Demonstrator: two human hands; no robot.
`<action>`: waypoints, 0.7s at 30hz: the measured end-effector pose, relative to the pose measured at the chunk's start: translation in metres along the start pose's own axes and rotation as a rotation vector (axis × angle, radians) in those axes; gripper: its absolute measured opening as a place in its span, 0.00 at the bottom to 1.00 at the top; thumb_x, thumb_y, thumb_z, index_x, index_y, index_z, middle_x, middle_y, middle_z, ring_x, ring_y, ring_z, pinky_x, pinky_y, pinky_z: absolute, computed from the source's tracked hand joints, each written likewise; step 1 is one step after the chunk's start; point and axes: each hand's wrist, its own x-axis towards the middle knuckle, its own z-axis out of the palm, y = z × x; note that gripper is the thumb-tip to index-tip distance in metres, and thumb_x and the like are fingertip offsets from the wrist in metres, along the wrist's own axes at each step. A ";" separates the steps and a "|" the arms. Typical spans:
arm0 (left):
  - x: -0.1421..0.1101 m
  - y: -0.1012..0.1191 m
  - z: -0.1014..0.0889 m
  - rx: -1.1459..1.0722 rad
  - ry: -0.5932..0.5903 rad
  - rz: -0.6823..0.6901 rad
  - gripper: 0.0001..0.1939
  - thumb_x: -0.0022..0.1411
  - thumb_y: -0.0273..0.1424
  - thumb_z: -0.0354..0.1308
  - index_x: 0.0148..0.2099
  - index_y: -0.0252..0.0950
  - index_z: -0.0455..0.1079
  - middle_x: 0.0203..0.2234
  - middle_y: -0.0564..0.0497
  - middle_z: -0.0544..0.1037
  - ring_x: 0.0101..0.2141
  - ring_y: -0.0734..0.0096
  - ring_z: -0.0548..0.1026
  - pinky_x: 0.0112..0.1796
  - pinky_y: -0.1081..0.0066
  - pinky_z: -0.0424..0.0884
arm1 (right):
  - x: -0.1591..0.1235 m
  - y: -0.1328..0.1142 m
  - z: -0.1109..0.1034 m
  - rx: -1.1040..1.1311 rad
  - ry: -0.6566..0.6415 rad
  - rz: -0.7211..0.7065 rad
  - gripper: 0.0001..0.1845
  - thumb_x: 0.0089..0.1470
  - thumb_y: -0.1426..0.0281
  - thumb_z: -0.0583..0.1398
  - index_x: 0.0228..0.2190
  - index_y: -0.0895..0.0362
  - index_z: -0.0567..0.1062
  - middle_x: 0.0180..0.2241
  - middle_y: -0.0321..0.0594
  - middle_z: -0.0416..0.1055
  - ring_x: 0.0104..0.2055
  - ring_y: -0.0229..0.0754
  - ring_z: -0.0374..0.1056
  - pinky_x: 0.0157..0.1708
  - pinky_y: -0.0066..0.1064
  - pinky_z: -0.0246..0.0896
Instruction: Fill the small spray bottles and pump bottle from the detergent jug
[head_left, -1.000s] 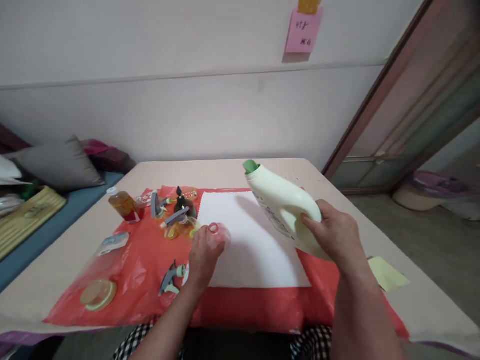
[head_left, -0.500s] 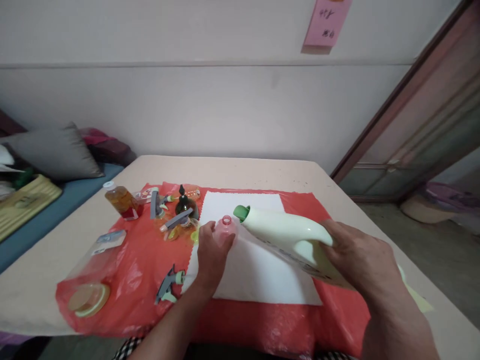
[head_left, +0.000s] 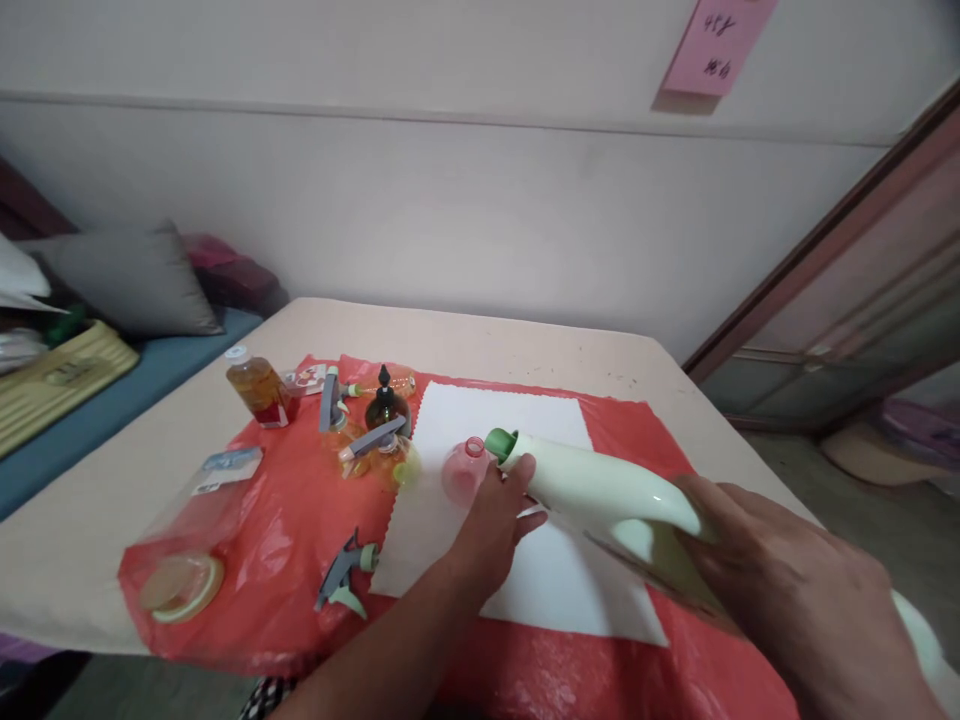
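A pale green detergent jug [head_left: 600, 485] with a green spout lies tilted across the white cloth [head_left: 517, 405]. My right hand [head_left: 787, 570] is wrapped round its handle. My left hand [head_left: 499, 510] is at the spout end, fingers against the underside and front of the neck, thumb lower and partly apart. Just left of the spout stands a small clear pink bottle [head_left: 461, 475], uncapped, its round mouth close to the spout. No liquid stream shows between them. On the left lies a loose grey and green spray head [head_left: 345, 575].
Left of the cloth are clear spray bottles [head_left: 386, 460], a dark pump bottle [head_left: 386, 408] and an amber liquid bottle [head_left: 259, 388]. A clear lidded container [head_left: 191, 540] lies at front left. Red plastic sheeting [head_left: 277, 520] covers much of the table [head_left: 465, 335].
My left hand has let go of the pink bottle and moved right to the jug's neck. The jug's spout remains close to the bottle's mouth. The view has shifted slightly.
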 end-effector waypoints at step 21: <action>0.015 -0.006 0.013 -0.289 0.096 -0.072 0.27 0.60 0.45 0.58 0.57 0.35 0.63 0.51 0.39 0.73 0.44 0.54 0.79 0.49 0.51 0.73 | 0.002 -0.027 -0.026 -0.044 0.170 0.161 0.09 0.61 0.64 0.51 0.33 0.52 0.70 0.31 0.46 0.71 0.36 0.55 0.65 0.43 0.44 0.55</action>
